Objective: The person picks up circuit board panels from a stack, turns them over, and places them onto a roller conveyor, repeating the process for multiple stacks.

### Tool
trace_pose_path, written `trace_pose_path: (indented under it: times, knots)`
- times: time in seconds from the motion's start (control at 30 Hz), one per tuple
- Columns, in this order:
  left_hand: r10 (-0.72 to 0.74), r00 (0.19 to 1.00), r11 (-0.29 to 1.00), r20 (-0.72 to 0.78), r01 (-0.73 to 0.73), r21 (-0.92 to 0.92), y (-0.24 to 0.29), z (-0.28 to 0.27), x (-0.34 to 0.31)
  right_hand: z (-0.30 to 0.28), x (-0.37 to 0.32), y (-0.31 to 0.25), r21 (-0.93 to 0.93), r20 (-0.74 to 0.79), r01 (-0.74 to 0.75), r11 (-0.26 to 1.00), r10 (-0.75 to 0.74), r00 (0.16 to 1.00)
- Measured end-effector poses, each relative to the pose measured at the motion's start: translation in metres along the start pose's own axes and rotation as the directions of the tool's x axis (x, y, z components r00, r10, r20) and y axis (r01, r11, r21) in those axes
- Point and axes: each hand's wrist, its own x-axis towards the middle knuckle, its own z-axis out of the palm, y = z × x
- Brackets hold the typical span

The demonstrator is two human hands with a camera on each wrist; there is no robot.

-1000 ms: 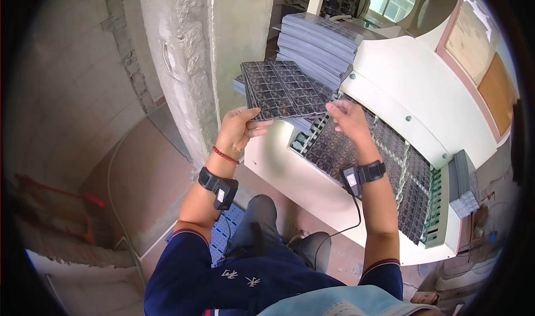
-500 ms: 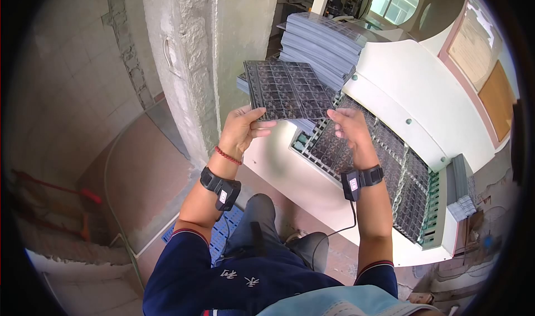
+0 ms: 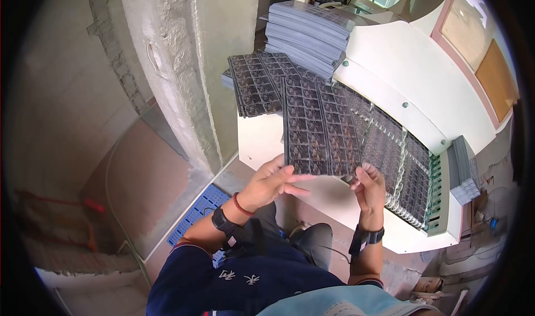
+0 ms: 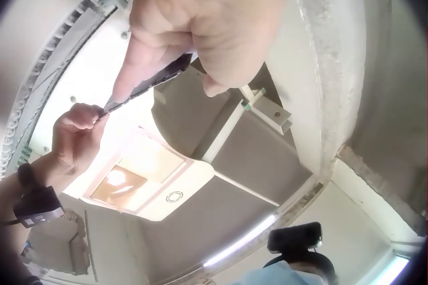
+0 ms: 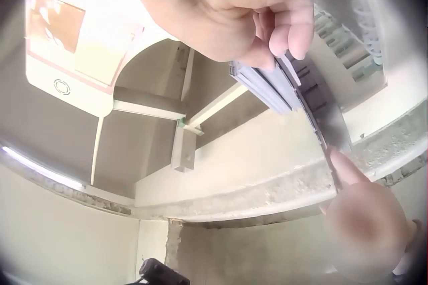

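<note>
Between both hands a thin, dark panel with a grid of small pictures, like a printed sheet or thin stack of sheets (image 3: 320, 129), is held up by its near corners. At its near left corner my left hand (image 3: 273, 183) pinches it, thumb on top and the other fingers stretched out below. My right hand (image 3: 370, 189) pinches the near right corner with thumb and fingers. Seen edge-on in the right wrist view, the printed sheet (image 5: 311, 114) runs between the two hands. Behind it, similar grid-printed sheets (image 3: 248, 87) lie in a low pile.
A tall stack of grey-edged sheets (image 3: 305, 40) stands behind the low pile. To the right is a large white machine (image 3: 401, 54) whose bed (image 3: 415, 174) carries more dark grid-printed sheets. Another small stack (image 3: 461, 168) sits at its far right end. A rough pillar (image 3: 170, 76) rises at the left.
Both hands have drawn the printed sheet away from the low pile, toward the body and somewhat right. More of the low pile shows now. The head view has shifted slightly.
</note>
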Motion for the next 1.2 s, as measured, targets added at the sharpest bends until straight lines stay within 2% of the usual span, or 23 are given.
trace_pose_path:
  times: [0.03,0.1,0.23,0.37,0.4,0.43,0.47,0.5,0.57,0.6,0.67,0.77,0.8,0.83,0.9,1.2]
  knots:
    - [-0.009,1.0,1.0,0.006,0.009,-0.001,-0.009,0.003,0.0,-0.012,-0.012,0.005,0.003,-0.01,0.002,1.0,-0.002,1.0]
    - [-0.117,0.988,0.988,0.101,0.126,-0.088,-0.028,0.004,0.0,-0.038,-0.039,0.015,0.065,-0.067,0.066,0.996,-0.061,0.996]
    - [-0.251,0.953,0.959,0.167,0.269,-0.09,-0.06,0.005,0.001,-0.07,-0.081,0.033,0.069,-0.202,0.056,0.996,-0.041,0.978]
    - [-0.317,0.928,0.939,0.195,0.336,-0.076,-0.074,0.005,-0.002,-0.088,-0.104,0.05,-0.03,-0.325,0.045,0.999,-0.052,0.944]
    - [-0.331,0.922,0.934,0.2,0.351,-0.071,-0.077,0.003,-0.003,-0.088,-0.108,0.053,-0.122,-0.33,0.064,0.99,-0.101,0.939]
    - [-0.342,0.925,0.933,0.166,0.355,-0.056,-0.08,0.001,-0.006,-0.087,-0.111,0.056,-0.213,-0.33,0.079,0.974,-0.148,0.932]
    - [-0.352,0.927,0.932,0.131,0.36,-0.04,-0.081,0.0,-0.008,-0.087,-0.113,0.058,-0.204,-0.343,0.078,0.976,-0.146,0.928]
    - [-0.367,0.921,0.927,0.135,0.374,-0.034,-0.082,-0.001,-0.009,-0.087,-0.113,0.06,-0.25,-0.332,0.084,0.965,-0.167,0.928]
    - [-0.362,0.932,0.932,0.017,0.362,0.006,-0.081,-0.002,-0.014,-0.083,-0.113,0.064,-0.341,-0.308,0.094,0.935,-0.206,0.929]
    - [-0.377,0.926,0.926,0.023,0.377,0.011,-0.08,-0.003,-0.016,-0.078,-0.113,0.061,-0.379,-0.319,0.069,0.923,-0.201,0.926]
    - [-0.368,0.928,0.93,-0.056,0.367,-0.023,-0.078,-0.004,-0.019,-0.073,-0.112,0.061,-0.382,-0.331,0.049,0.923,-0.186,0.925]
    - [-0.377,0.926,0.925,-0.021,0.375,-0.056,-0.076,-0.01,-0.022,-0.078,-0.112,0.066,-0.386,-0.351,0.023,0.922,-0.17,0.921]
    - [-0.384,0.921,0.923,-0.065,0.382,-0.037,-0.076,-0.009,-0.023,-0.078,-0.113,0.067,-0.382,-0.334,0.018,0.924,-0.156,0.93]
    - [-0.404,0.913,0.914,-0.049,0.403,-0.04,-0.077,-0.01,-0.023,-0.077,-0.113,0.067,-0.379,-0.312,0.013,0.925,-0.141,0.939]
    - [-0.39,0.916,0.921,-0.096,0.389,-0.037,-0.079,-0.013,-0.023,-0.077,-0.113,0.066,-0.384,-0.34,0.004,0.923,-0.145,0.929]
    - [-0.405,0.907,0.913,-0.114,0.395,-0.1,-0.086,-0.019,-0.022,-0.08,-0.116,0.066,-0.401,-0.319,-0.013,0.916,-0.126,0.939]
